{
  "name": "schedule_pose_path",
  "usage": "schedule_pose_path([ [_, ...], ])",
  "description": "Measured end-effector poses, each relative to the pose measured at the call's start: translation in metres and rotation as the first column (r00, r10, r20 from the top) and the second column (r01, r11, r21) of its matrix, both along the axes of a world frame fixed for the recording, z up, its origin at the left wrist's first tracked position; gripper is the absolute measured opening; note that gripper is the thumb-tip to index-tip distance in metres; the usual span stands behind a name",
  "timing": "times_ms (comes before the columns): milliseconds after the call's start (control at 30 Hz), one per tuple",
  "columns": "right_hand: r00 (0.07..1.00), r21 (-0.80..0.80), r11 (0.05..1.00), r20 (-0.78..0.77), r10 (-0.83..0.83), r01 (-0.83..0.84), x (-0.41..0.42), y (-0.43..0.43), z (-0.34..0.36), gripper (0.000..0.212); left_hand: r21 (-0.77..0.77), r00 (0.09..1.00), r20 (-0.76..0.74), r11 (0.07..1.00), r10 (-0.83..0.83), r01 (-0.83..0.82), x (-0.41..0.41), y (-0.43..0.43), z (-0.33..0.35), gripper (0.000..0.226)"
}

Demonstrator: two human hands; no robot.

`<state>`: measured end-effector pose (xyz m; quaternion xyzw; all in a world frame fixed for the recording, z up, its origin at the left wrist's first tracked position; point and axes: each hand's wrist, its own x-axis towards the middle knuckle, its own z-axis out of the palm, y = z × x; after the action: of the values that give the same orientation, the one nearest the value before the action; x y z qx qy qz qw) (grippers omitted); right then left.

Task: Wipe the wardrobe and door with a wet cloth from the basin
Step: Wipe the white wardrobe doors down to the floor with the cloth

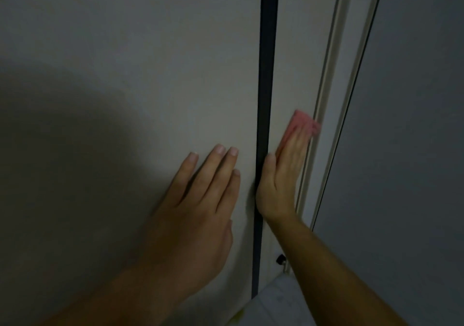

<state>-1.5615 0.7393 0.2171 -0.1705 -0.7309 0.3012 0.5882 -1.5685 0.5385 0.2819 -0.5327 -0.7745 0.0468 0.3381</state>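
Big pale wardrobe panel [125, 49] left of the dark strip [267, 74], left hand [200, 200] flat on it just beside the strip, grip spread, right hand [281, 175] just right of the strip, straight fingers pressing the pink cloth [301, 122] against the surface.

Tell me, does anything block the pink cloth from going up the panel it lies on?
Nothing visible does. The right hand presses the pink cloth on the narrow pale panel, between the dark strip and the white frame; the panel above the cloth is bare. The left hand lies left of the strip.
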Motion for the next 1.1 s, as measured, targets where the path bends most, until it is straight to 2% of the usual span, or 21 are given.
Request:
schedule_pose_path([
  [67,0.999,-0.09,0.996,0.037,-0.004,0.008,0.006,-0.006,-0.048,0.064,-0.005,1.0,-0.009,1.0,0.007,-0.007,0.0,-0.001,0.0,0.074],
  [133,0.998,-0.26,0.966,0.049,0.03,-0.017,0.011,-0.015,-0.081,0.065,-0.023,1.0,-0.03,1.0,0.011,-0.011,-0.001,-0.001,-0.003,0.074],
  [200,0.995,-0.441,0.893,-0.002,0.096,-0.087,0.013,-0.023,-0.073,0.065,-0.042,0.999,-0.044,0.999,0.012,-0.014,-0.002,-0.002,-0.01,0.074],
  [233,0.989,-0.467,0.873,-0.032,0.145,-0.143,0.014,-0.026,-0.057,0.065,-0.052,0.999,-0.045,0.999,0.014,-0.017,-0.002,-0.003,-0.016,0.073],
  [267,0.982,-0.429,0.884,-0.054,0.184,-0.189,0.014,-0.029,-0.039,0.064,-0.059,0.999,-0.043,0.998,0.018,-0.021,-0.001,-0.004,-0.022,0.073],
  [333,0.981,-0.229,0.954,-0.045,0.19,-0.195,0.011,-0.03,-0.016,0.061,-0.07,0.999,-0.034,0.997,0.023,-0.025,0.0,-0.005,-0.034,0.073],
  [367,0.985,-0.146,0.974,-0.02,0.172,-0.173,0.009,-0.032,-0.018,0.061,-0.08,0.999,-0.033,0.996,0.024,-0.026,0.0,-0.006,-0.039,0.073],
  [433,0.993,-0.088,0.99,0.031,0.115,-0.112,0.009,-0.037,-0.053,0.066,-0.089,1.0,-0.022,0.996,0.018,-0.02,0.001,-0.007,-0.046,0.073],
  [500,0.992,-0.18,0.981,0.087,0.088,-0.071,0.014,-0.047,-0.114,0.069,-0.084,1.0,-0.018,0.996,0.014,-0.015,0.001,-0.007,-0.05,0.073],
  [567,0.987,-0.4,0.914,0.103,0.121,-0.071,0.02,-0.056,-0.157,0.071,-0.085,1.0,-0.006,0.996,0.009,-0.01,0.002,-0.007,-0.056,0.072],
  [633,0.989,-0.593,0.801,0.054,0.135,-0.076,0.017,-0.053,-0.16,0.069,-0.098,1.0,0.008,0.995,-0.01,0.01,0.003,-0.006,-0.066,0.072],
  [667,0.989,-0.641,0.761,0.011,0.144,-0.104,0.015,-0.049,-0.15,0.069,-0.109,1.0,0.018,0.994,-0.014,0.016,0.004,-0.006,-0.072,0.072],
  [700,0.988,-0.638,0.757,-0.04,0.146,-0.138,0.013,-0.044,-0.136,0.067,-0.113,0.999,0.031,0.993,-0.013,0.017,0.005,-0.006,-0.078,0.072],
  [767,0.986,-0.498,0.851,-0.087,0.14,-0.165,0.012,-0.038,-0.116,0.061,-0.112,0.999,0.046,0.994,-0.014,0.019,0.005,-0.004,-0.087,0.071],
  [833,0.989,-0.384,0.911,-0.05,0.139,-0.148,0.012,-0.041,-0.125,0.06,-0.139,0.999,0.04,0.99,-0.016,0.021,0.005,-0.001,-0.095,0.072],
  [867,0.99,-0.38,0.915,-0.028,0.135,-0.136,0.014,-0.046,-0.142,0.061,-0.154,0.999,0.037,0.988,-0.016,0.022,0.005,0.0,-0.099,0.073],
  [900,0.991,-0.434,0.892,-0.017,0.129,-0.124,0.015,-0.051,-0.168,0.062,-0.167,0.999,0.031,0.986,-0.018,0.023,0.004,0.0,-0.103,0.073],
  [933,0.988,-0.541,0.83,-0.017,0.153,-0.138,0.019,-0.059,-0.191,0.062,-0.182,0.999,0.029,0.983,-0.016,0.021,0.004,0.001,-0.106,0.074],
  [1000,0.978,-0.754,0.635,-0.042,0.204,-0.165,0.022,-0.067,-0.224,0.06,-0.2,0.999,0.035,0.98,-0.009,0.016,0.003,0.002,-0.111,0.075],
  [1033,0.978,-0.811,0.561,-0.063,0.2,-0.167,0.02,-0.064,-0.23,0.061,-0.203,0.999,0.031,0.979,-0.006,0.012,0.001,0.003,-0.113,0.074],
  [1100,0.987,-0.85,0.507,-0.081,0.137,-0.14,0.012,-0.047,-0.232,0.062,-0.209,1.0,0.005,0.978,0.001,0.0,-0.002,0.004,-0.115,0.075],
])
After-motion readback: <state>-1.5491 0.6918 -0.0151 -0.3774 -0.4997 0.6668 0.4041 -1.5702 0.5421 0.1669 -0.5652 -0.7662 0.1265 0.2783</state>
